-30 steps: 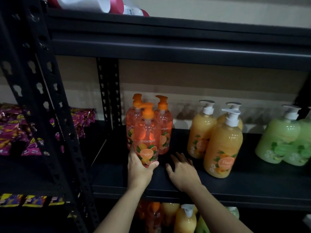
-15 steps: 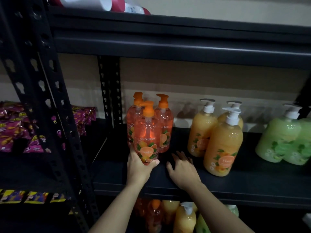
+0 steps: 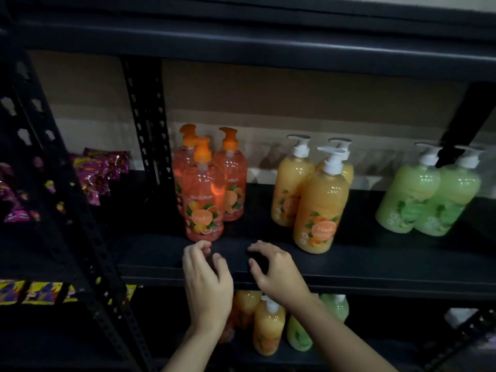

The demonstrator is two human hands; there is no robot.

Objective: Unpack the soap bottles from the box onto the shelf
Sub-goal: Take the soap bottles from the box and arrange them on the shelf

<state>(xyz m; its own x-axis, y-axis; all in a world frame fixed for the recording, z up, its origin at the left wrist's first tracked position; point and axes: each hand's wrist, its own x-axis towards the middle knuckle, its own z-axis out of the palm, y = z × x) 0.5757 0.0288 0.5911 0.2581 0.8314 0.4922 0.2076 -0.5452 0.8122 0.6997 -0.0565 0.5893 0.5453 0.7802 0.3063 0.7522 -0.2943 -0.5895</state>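
I'm looking at a dark metal shelf (image 3: pixel 375 267) in dim light, its board running from the front lip near me back to a pale wall (image 3: pixel 295 98). Below it, more pump bottles (image 3: pixel 268 326) stand on a lower tier, partly hidden by the forearms. A slotted post (image 3: pixel 80 210) crosses the left foreground before purple snack packets (image 3: pixel 99 173), and farther back stand yellow bottles (image 3: pixel 319 208) and green bottles (image 3: pixel 429 200). The left hand (image 3: pixel 206 280) and right hand (image 3: pixel 276 272) hover at the lip, fingers loosely curled and empty, the left's fingertips just before the front orange soap bottle (image 3: pixel 204 200), upright ahead of two more.
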